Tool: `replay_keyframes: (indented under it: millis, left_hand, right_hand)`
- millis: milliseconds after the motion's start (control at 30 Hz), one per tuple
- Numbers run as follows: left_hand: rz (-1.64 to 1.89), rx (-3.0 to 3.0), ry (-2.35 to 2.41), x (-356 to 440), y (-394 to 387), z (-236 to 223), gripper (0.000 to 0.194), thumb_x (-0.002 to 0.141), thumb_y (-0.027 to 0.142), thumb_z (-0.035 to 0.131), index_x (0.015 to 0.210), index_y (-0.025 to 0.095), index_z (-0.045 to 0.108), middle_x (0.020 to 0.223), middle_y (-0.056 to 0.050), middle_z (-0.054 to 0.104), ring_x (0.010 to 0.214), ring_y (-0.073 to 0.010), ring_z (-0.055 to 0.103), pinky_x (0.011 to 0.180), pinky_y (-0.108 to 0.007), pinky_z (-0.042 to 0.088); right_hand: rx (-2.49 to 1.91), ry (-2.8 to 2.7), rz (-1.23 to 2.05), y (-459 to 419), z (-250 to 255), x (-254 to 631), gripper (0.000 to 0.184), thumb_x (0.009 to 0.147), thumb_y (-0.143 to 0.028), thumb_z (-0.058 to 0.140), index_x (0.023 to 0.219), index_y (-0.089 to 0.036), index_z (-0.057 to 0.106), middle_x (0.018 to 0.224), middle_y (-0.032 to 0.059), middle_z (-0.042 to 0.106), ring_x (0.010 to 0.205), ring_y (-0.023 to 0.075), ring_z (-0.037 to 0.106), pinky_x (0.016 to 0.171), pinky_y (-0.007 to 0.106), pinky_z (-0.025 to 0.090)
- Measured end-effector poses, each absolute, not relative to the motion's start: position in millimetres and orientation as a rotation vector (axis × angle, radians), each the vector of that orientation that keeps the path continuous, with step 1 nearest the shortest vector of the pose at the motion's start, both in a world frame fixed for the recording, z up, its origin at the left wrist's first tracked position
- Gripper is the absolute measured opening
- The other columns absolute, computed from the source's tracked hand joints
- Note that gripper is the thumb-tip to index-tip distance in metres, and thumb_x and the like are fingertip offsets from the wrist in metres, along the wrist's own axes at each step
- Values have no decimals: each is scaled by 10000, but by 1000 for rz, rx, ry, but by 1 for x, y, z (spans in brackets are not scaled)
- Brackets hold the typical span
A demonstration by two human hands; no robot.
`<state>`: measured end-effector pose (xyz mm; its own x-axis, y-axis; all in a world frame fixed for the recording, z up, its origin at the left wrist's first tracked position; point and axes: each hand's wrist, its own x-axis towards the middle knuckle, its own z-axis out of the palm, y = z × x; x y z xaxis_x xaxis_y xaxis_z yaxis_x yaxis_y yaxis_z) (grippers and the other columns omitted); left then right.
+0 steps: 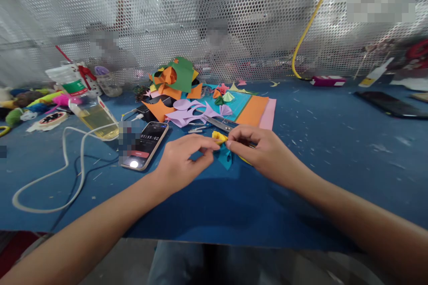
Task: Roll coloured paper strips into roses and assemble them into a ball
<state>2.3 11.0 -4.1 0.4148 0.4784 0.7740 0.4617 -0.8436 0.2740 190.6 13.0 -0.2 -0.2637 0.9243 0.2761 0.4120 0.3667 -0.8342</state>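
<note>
A small folded piece of yellow paper [219, 136] is pinched between the fingertips of my left hand [187, 156] and my right hand [256, 144], above the blue table. Just below the fingers lies a teal paper scrap [224, 158] with cut edges. Behind my right hand are scissors [219, 124], their handles hidden by the fingers. Cut lilac paper [190, 113] and several small folded paper pieces, one of them pale green [228, 97], lie beyond my hands. Orange sheets [252, 110] and a pink sheet [268, 115] are stacked beside them.
Left of my hands lies a phone [147, 144] showing a timer, with a white cable [65, 151] looping over the table. A cup of yellowish liquid [98, 120] stands behind it. Paper offcuts [182, 73] pile against the perforated metal screen [261, 18]. A dark phone [393, 103] lies far right.
</note>
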Motion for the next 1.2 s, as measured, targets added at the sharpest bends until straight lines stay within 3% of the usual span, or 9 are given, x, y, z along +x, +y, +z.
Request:
replay_keyframes:
  millis: [167, 300, 600, 833, 967, 1100, 1200]
  left_hand:
    - [1478, 2662, 839, 3, 12, -5, 117, 760, 157, 676, 877, 160, 682, 808, -50, 745, 698, -129, 698, 678, -212, 576]
    - [1475, 2632, 870, 2, 13, -4, 143, 696, 197, 761, 809, 155, 684, 771, -44, 749, 702, -144, 705, 704, -223, 582]
    - [1385, 2539, 964, 4, 10, -1, 68, 721, 101, 664, 753, 155, 689, 725, -25, 742, 595, -118, 681, 583, -188, 568]
    - [1322, 2617, 1009, 2, 12, -8, 174, 764, 106, 586, 883, 162, 700, 786, -29, 751, 657, -123, 699, 582, -182, 558]
    - [1241, 2621, 980, 1, 13, -10, 290, 788, 110, 560, 1064, 151, 641, 890, -34, 748, 739, -125, 709, 638, -184, 567]
    - [1097, 2628, 959, 1, 11, -9, 315, 816, 115, 527, 1121, 157, 595, 976, -40, 735, 840, -141, 707, 727, -210, 563]
    - [982, 2573, 985, 1, 10, -8, 337, 840, 136, 512, 1172, 189, 541, 907, -15, 741, 824, -145, 711, 714, -226, 561]
  right_hand:
    - [-1168, -1841, 871, 13, -2, 189, 160, 787, -312, 555, 683, -190, 563, 648, -17, 524, 579, 105, 461, 515, 235, 382]
    - [-1092, -1897, 841, 12, -1, 188, 158, 796, -286, 562, 664, -198, 567, 692, -5, 548, 607, 109, 489, 553, 235, 416]
    - [-997, -2065, 429, 10, -1, 189, 107, 773, -180, 575, 676, -201, 533, 724, 9, 560, 658, 130, 521, 613, 266, 436]
    - [-903, -2179, 75, 11, -3, 191, 80, 789, -183, 591, 830, -204, 526, 830, 43, 582, 723, 164, 544, 655, 301, 454]
    - [-845, -2233, 69, 15, -7, 193, 77, 809, -223, 611, 819, -192, 542, 869, 59, 602, 825, 186, 583, 714, 305, 471]
    - [-871, -2208, 176, 18, -10, 194, 63, 807, -224, 622, 819, -176, 582, 849, 57, 611, 772, 170, 588, 683, 288, 473]
    - [-881, -2218, 266, 20, -10, 196, 68, 818, -236, 612, 793, -174, 626, 800, 43, 617, 699, 150, 584, 643, 274, 460]
